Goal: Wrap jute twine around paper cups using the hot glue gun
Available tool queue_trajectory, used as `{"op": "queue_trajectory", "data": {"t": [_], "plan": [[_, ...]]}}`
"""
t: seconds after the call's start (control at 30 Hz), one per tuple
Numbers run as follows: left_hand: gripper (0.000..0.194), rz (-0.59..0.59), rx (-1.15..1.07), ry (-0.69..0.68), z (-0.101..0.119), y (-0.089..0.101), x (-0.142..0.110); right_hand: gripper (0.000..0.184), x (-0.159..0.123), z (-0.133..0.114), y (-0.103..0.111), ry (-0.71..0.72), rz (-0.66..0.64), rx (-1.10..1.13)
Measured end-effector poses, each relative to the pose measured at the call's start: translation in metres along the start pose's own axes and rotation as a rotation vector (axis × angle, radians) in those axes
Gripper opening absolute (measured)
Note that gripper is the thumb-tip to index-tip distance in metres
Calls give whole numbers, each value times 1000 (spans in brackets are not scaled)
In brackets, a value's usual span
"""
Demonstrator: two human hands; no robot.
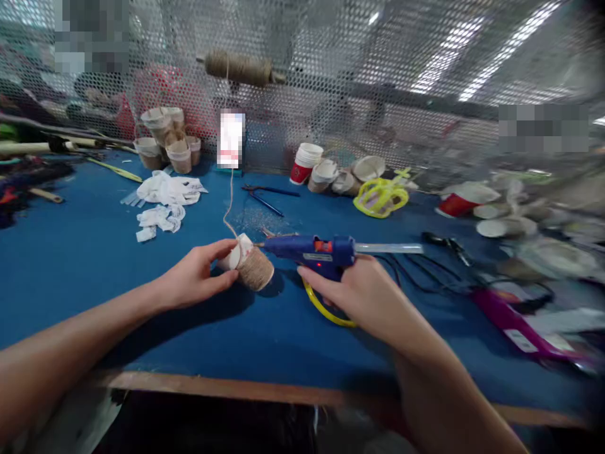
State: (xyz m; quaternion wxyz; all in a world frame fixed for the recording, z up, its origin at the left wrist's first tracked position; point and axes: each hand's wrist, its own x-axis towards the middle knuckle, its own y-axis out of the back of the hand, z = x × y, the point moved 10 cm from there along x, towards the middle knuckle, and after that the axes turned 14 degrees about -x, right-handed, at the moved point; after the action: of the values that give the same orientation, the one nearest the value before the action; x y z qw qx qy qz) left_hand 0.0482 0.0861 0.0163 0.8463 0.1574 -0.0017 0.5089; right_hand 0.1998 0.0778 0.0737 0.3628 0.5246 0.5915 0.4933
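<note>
My left hand (196, 277) grips a paper cup (249, 265) lying on its side, partly wrapped in brown twine. A strand of twine (230, 202) runs from the cup up to a twine spool (239, 67) hung on the mesh wall. My right hand (352, 293) is closed round a blue hot glue gun (316, 251), whose nozzle points left and almost touches the cup. A clear glue stick (390, 248) sticks out of the gun's back. Both hands hover just above the blue table (85, 252).
Twine-wrapped cups (167, 142) stand at the back left, beside white paper scraps (165, 195). Stacked paper cups (326, 170), blue pliers (265, 194) and a yellow plastic piece (380, 195) lie at the back. Scissors (447, 243), black cables and a magenta tool (515, 325) crowd the right. The wooden table edge (227, 388) is near me.
</note>
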Motion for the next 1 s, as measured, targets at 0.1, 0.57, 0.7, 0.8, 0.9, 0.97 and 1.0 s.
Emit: {"op": "queue_trajectory", "data": {"t": [0.1,0.57,0.7,0.8,0.9,0.97,1.0], "plan": [[42,5,9,-3,1,-1,1,10,-1,0,2,2,9,31],[40,2,7,-17,-1,-1,0,15,-6,0,-1,56,-3,128],[42,19,40,4,-4,1,0,13,-6,-4,7,109,93,86],[39,-7,41,-9,0,-2,0,12,-9,-6,8,140,127,58],[37,-23,34,-26,3,-4,1,13,-11,-7,5,140,108,55],[36,-28,30,-24,4,-4,1,12,-13,-9,4,151,100,46],[35,-29,26,-26,4,-4,1,12,-14,-10,3,157,100,34]]}}
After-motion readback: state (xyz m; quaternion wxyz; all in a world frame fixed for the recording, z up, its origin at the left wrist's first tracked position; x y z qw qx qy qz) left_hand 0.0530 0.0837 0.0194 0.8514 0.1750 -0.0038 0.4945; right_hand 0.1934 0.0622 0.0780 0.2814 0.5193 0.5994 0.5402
